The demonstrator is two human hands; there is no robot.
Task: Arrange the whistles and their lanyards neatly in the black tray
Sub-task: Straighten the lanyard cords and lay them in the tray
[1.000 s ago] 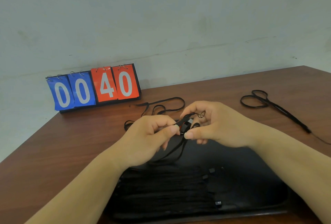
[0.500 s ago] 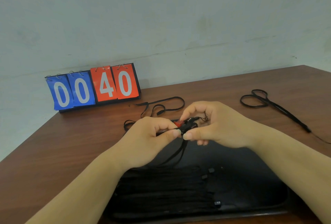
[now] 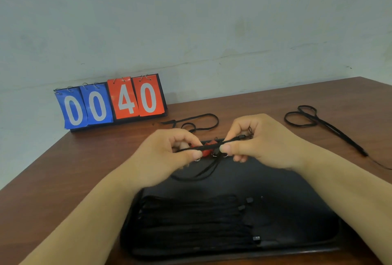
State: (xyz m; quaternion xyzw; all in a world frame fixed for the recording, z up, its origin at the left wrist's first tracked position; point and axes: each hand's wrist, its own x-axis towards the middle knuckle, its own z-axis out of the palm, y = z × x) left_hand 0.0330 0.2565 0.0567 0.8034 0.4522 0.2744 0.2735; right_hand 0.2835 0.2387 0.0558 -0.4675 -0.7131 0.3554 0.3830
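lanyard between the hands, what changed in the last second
The left hand and right hand drew slightly apart, pulling the lanyard from a bunch into a straight band between the thumbs. A red whistle, hidden a second ago, now shows behind it. Both hands kept their pinch; the black tray, its bundled lanyards, the loose lanyards and the scoreboard stayed put.
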